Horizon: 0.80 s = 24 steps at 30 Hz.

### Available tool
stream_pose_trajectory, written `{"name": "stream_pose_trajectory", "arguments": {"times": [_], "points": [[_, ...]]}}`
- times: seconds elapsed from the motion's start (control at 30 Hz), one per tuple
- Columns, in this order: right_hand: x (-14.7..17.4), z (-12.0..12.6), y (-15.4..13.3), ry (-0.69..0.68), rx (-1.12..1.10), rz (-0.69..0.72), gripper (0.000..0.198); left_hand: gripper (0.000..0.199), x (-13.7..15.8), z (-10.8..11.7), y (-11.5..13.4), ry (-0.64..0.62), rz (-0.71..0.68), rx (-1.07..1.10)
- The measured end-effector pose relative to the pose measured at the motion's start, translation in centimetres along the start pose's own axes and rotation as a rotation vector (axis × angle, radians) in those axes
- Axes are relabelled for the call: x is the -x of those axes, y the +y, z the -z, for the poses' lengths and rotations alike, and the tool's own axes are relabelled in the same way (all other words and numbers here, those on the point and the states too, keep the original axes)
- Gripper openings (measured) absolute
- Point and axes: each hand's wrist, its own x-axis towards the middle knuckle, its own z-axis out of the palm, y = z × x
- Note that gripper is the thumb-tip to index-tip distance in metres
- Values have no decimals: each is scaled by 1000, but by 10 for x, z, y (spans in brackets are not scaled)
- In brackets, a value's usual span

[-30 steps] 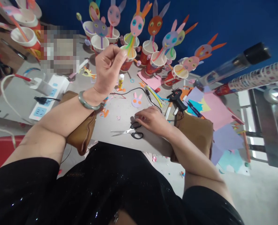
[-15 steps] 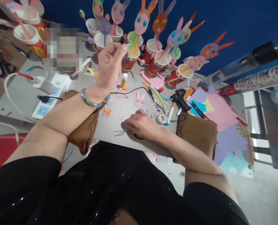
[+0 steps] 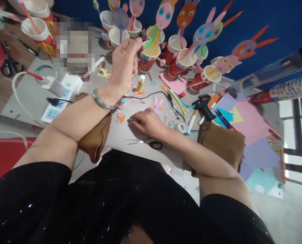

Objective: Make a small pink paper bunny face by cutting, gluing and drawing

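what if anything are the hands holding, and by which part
Left hand: cannot tell, its grip is too unclear. Right hand: nothing visible in it; scissors lie partly hidden by it.

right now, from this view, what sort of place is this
Likely a craft workspace, to judge by the rabbit-eared figures standing in paper cups, the scissors lying on the table and the black glue gun.

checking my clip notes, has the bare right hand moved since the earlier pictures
Yes. The bare right hand has moved left over the flat grey tabletop, farther from the black pistol-shaped glue gun lying there.
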Motion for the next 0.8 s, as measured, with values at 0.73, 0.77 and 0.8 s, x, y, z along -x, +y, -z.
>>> {"name": "stream_pose_trajectory", "arguments": {"times": [0.73, 0.77, 0.8], "points": [[-35, -18, -4, -9, -73, -26, 16, 28, 19, -4, 3, -31, -177, -48], [-35, -19, -5, -12, -58, -21, 17, 29, 19, -4, 3, -48, -197, -30], [-35, -19, -5, -21, -45, -14, 17, 31, 18, -3, 2, -59, -212, -16]]}}
